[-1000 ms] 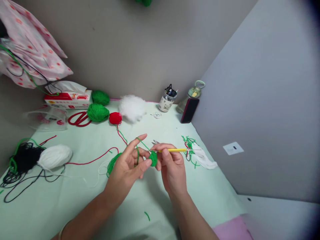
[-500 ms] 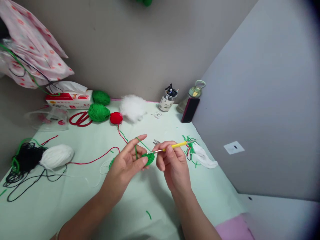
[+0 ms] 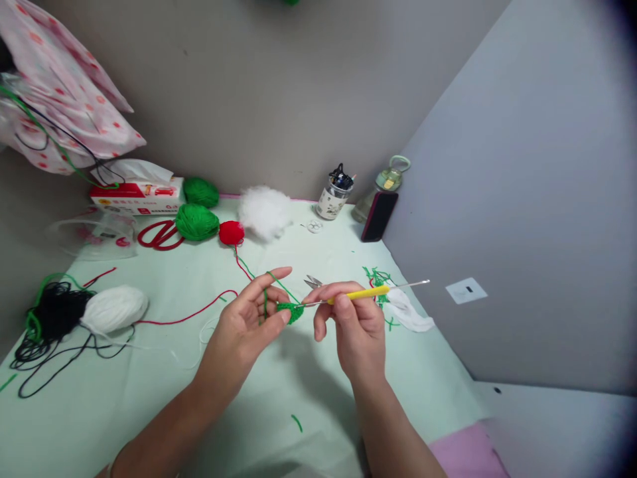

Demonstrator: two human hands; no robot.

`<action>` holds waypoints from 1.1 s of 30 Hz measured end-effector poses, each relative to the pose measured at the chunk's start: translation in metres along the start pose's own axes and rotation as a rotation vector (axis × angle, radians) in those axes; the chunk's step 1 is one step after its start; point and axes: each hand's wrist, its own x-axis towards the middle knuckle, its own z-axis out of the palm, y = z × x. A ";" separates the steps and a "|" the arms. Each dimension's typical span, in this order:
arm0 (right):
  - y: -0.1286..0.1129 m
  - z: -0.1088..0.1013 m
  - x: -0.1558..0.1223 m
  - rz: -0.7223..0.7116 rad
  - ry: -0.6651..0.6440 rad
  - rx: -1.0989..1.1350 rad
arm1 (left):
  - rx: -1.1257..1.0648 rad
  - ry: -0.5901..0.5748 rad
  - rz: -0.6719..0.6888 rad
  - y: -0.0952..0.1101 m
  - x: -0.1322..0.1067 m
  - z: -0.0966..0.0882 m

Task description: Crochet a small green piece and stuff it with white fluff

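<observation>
My left hand (image 3: 243, 328) pinches a small green crocheted piece (image 3: 290, 311) between thumb and fingers, with green yarn (image 3: 266, 299) looped over the raised forefinger. My right hand (image 3: 355, 325) grips a yellow-handled crochet hook (image 3: 361, 294); its metal tip meets the green piece and its other metal end points right. Both hands hover above the pale green tablecloth (image 3: 149, 398). The green strand runs back toward the yarn balls.
At the back lie two green yarn balls (image 3: 198, 221), a red ball (image 3: 231, 233), white stuffing (image 3: 263, 211), red scissors (image 3: 156, 235), a tissue box (image 3: 137, 196), a jar (image 3: 333, 199), a phone (image 3: 378, 216). White yarn (image 3: 114, 309) and black yarn (image 3: 52, 315) sit left. Small snips (image 3: 313, 281) and yarn scraps (image 3: 381, 285) lie right.
My right hand has pulled the hook to the right, away from my left hand. The green piece has turned flatter in my left fingers.
</observation>
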 end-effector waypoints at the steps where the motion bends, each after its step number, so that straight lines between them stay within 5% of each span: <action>1: 0.000 0.000 0.000 -0.018 0.000 -0.013 | 0.003 0.001 -0.002 0.000 0.000 0.000; 9: -0.004 -0.001 -0.003 -0.124 -0.045 -0.138 | 0.038 0.028 0.037 -0.002 0.002 0.000; 17: 0.006 -0.006 -0.009 -0.375 -0.125 -0.422 | 0.153 0.145 0.073 -0.005 -0.001 0.007; 22: 0.013 -0.004 -0.016 -0.596 -0.112 -0.772 | -0.128 0.046 -0.071 -0.005 -0.002 0.012; 26: 0.009 -0.002 -0.011 -0.454 -0.013 -0.455 | -0.359 -0.068 -0.243 0.003 0.004 0.007; 30: 0.004 0.001 0.000 -0.186 -0.011 -0.038 | -0.314 -0.033 -0.158 0.008 0.005 0.003; 33: 0.007 0.005 0.002 -0.131 -0.018 -0.024 | -0.221 -0.041 -0.134 0.005 0.003 0.004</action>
